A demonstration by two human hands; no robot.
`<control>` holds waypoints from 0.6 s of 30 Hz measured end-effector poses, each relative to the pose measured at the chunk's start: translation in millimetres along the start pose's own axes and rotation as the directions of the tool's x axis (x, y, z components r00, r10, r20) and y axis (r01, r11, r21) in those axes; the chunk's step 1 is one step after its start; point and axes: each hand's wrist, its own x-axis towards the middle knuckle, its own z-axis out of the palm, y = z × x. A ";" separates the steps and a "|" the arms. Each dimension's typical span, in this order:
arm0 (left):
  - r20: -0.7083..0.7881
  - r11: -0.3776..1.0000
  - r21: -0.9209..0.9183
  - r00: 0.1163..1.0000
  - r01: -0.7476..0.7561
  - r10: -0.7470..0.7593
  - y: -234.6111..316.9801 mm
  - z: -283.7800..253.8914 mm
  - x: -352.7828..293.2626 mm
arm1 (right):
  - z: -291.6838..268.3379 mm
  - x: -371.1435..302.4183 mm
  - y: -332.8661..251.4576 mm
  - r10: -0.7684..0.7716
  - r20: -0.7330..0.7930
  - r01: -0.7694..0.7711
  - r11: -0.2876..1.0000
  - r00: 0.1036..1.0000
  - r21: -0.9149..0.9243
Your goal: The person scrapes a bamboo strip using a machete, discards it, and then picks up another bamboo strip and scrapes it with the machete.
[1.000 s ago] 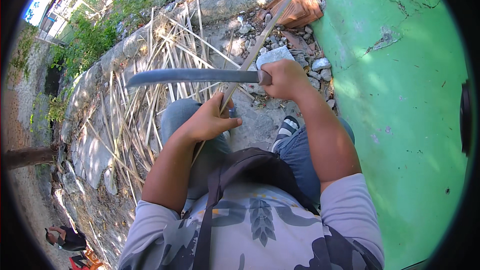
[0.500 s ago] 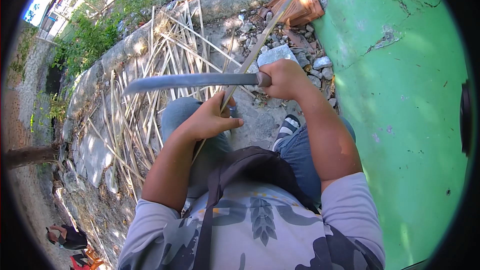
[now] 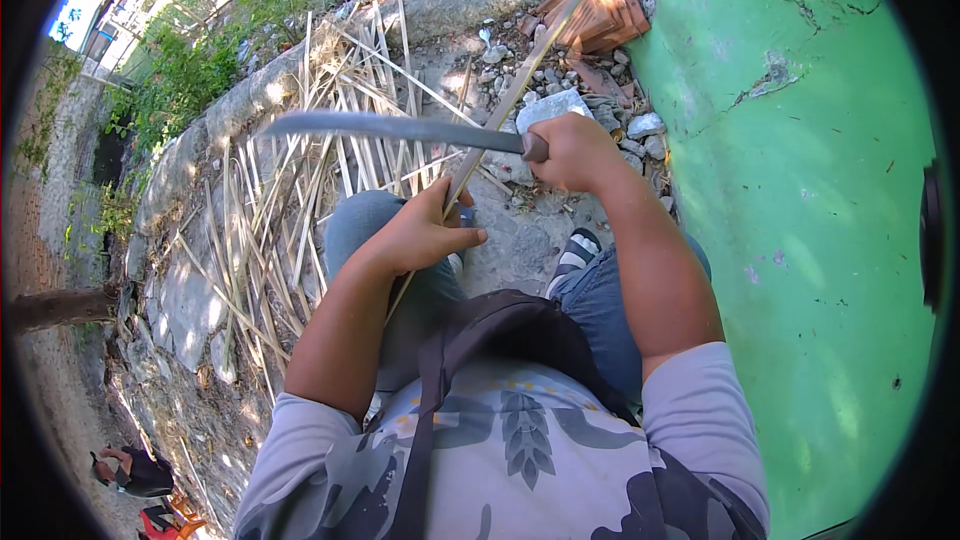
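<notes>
My right hand is wrapped round the handle of a machete, whose long blade points left. The blade lies across a long, pale wooden strip, which may be bamboo. My left hand grips the strip just below the blade, its thumb lying to the right. From there the strip slants up and away to the right, its far end over some orange roof tiles. Its lower end runs down beside my left leg. Whether the blade touches the strip, I cannot tell.
Many cut strips lie heaped on the stony ground at my left. Ahead are rubble, a pale block and stacked orange tiles. A green wall stands close on my right. A person is at the far lower left.
The machete's blade has tilted, its tip rising while the handle end dropped slightly. My left hand stays in place on the strip.
</notes>
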 end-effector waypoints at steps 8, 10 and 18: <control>0.025 0.998 -0.070 1.000 0.001 0.001 1.0 -5.4 2.6 | -2.4 -0.4 -2.4 0.161 -0.053 -0.144 0.961 0.986 0.234; 0.014 0.999 -0.045 1.000 0.005 -0.004 -0.9 -1.1 3.0 | 7.6 -2.2 -12.6 0.025 0.024 -0.027 0.997 0.999 0.076; 0.026 1.000 -0.009 1.000 -0.006 0.006 1.2 -4.4 2.7 | -3.6 5.1 31.7 0.176 -0.091 -0.158 0.972 0.980 0.177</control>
